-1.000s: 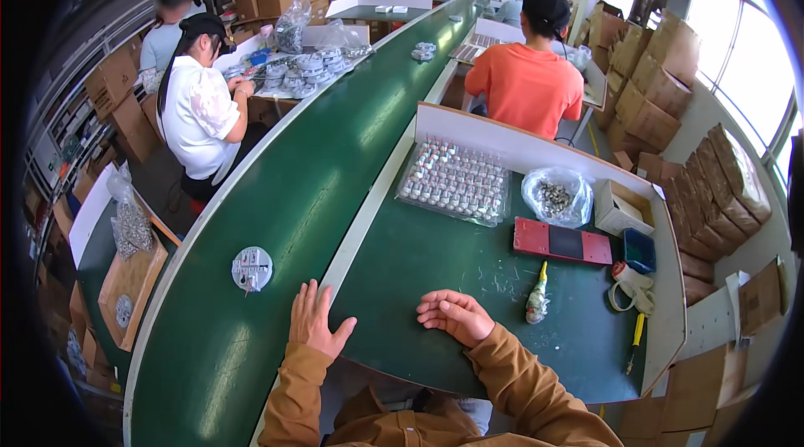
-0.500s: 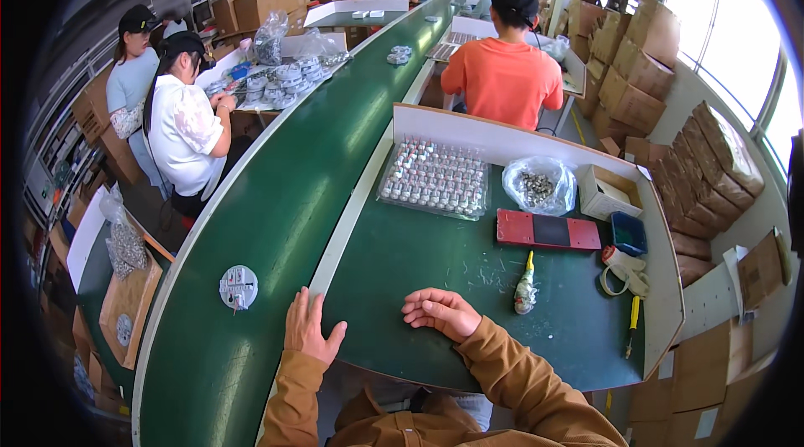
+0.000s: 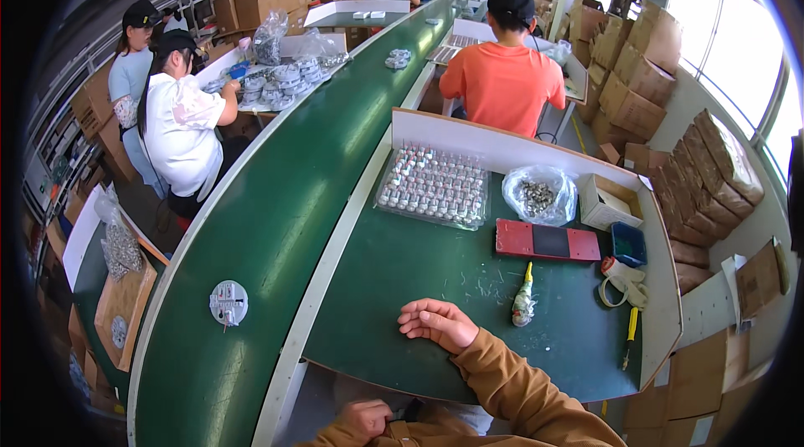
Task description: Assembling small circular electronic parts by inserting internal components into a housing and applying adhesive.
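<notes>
Bright | right windows (image 3: 739, 57) blown out | glare on belt (image 3: 285, 225) | edges bent, corners black

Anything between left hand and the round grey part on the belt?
Yes: the pale rail along the right edge of the green belt runs between the left hand and the round grey part.

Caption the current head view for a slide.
Loosely curled right hand at a green workbench, left hand by the brown jacket, round grey part on the belt alongside.
</notes>
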The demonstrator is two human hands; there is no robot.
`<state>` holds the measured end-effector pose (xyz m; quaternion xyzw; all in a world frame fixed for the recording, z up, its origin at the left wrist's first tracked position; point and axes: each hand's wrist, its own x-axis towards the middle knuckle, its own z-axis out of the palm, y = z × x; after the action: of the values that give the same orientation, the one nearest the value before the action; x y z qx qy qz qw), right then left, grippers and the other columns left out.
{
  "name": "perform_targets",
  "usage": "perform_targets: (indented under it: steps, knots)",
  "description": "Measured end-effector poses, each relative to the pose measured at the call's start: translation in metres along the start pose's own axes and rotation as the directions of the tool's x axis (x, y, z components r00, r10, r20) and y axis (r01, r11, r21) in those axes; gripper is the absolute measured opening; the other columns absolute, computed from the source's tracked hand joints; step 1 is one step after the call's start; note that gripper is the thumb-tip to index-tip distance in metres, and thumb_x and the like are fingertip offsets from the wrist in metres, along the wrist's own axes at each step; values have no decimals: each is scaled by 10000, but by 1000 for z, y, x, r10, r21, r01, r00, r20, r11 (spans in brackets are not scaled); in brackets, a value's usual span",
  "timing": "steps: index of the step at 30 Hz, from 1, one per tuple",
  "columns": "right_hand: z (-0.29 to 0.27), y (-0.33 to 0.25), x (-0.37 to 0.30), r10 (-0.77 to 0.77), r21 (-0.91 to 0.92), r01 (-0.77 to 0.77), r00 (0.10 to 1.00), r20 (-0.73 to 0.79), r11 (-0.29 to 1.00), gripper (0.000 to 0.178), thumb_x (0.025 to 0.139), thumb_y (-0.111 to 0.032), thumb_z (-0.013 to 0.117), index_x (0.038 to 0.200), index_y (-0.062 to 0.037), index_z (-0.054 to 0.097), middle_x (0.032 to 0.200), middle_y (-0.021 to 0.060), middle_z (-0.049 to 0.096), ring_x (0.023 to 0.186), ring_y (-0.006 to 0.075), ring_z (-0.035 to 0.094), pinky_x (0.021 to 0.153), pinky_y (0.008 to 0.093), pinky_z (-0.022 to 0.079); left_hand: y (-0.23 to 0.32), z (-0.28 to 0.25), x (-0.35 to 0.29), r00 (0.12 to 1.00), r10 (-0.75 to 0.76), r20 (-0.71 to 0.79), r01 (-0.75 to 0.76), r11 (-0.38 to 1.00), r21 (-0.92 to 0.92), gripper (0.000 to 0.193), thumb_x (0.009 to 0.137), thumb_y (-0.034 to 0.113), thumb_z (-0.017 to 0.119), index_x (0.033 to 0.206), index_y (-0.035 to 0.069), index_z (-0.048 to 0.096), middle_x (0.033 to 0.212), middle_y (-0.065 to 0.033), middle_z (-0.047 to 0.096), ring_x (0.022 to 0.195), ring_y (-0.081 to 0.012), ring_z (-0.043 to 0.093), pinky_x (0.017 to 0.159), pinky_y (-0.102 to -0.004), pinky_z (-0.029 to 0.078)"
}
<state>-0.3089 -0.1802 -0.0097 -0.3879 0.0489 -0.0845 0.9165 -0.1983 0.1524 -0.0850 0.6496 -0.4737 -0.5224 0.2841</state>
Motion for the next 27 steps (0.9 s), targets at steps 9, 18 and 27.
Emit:
perform_targets:
  steps: [9, 18, 27]
  knots:
    - [2, -2, 7, -1, 3, 1, 1000, 2, 1000, 344, 1138, -122, 514, 1425, 54, 586, 1339, 199, 689, 1184, 279, 704, 1052, 370, 563, -49, 49, 99, 908, 147, -393, 38, 904, 427, 444, 1075, 262, 531, 1465, 65, 607, 1391, -157, 668, 1169, -308, 674, 1069, -445, 526]
    - [5, -6, 3, -14, -27, 14, 1000, 10, 1000, 351, 1136, -120, 516, 1434, 54, 582, 1346, 206, 685, 1188, 287, 704, 1048, 379, 566, -21, 40, 111, 929, 90, -358, 96, 878, 469, 447, 1083, 282, 512, 1458, 65, 623, 1402, -158, 673, 1189, -335, 673, 1075, -474, 522]
    - [5, -2, 3, -12, -14, 12, 1000, -9, 1000, 348, 1131, -111, 520, 1426, 60, 588, 1325, 211, 696, 1171, 294, 711, 1030, 378, 575, 7, -23, 89, 921, 18, -390, 208, 822, 530, 453, 1091, 301, 493, 1450, 66, 638, 1413, -159, 677, 1210, -362, 673, 1080, -502, 517]
